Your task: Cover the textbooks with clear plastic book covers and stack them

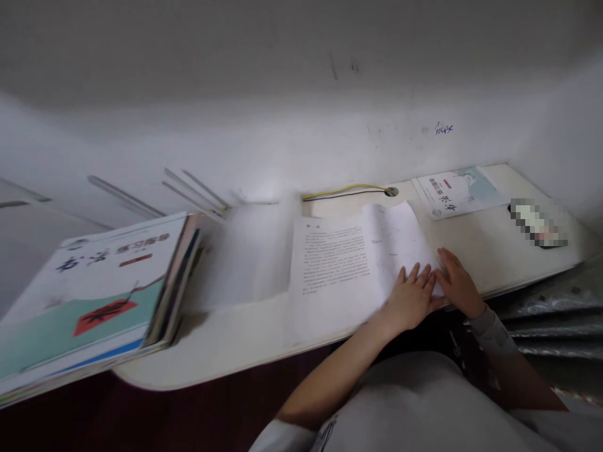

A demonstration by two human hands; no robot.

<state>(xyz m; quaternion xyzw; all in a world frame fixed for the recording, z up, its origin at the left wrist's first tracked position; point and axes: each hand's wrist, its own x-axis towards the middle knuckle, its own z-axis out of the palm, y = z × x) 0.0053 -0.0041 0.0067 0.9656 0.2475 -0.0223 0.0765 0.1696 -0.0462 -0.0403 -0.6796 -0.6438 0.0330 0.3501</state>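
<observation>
A printed paper document lies open on the white desk, with lines of text on its left page. Its right page bulges up near the fold and shows only a few small marks. My left hand rests palm down on the lower part of that right page, fingers spread. Close beside it, my right hand touches the page's lower right edge with its fingers apart; whether any paper is between them is hard to see. A wristband circles my right wrist.
On the left stands a stack of books, with a blurred white sheet beside it. A thin booklet and a phone-like object, partly pixelated, lie to the right. Yellow and black cables enter a desk hole by the wall.
</observation>
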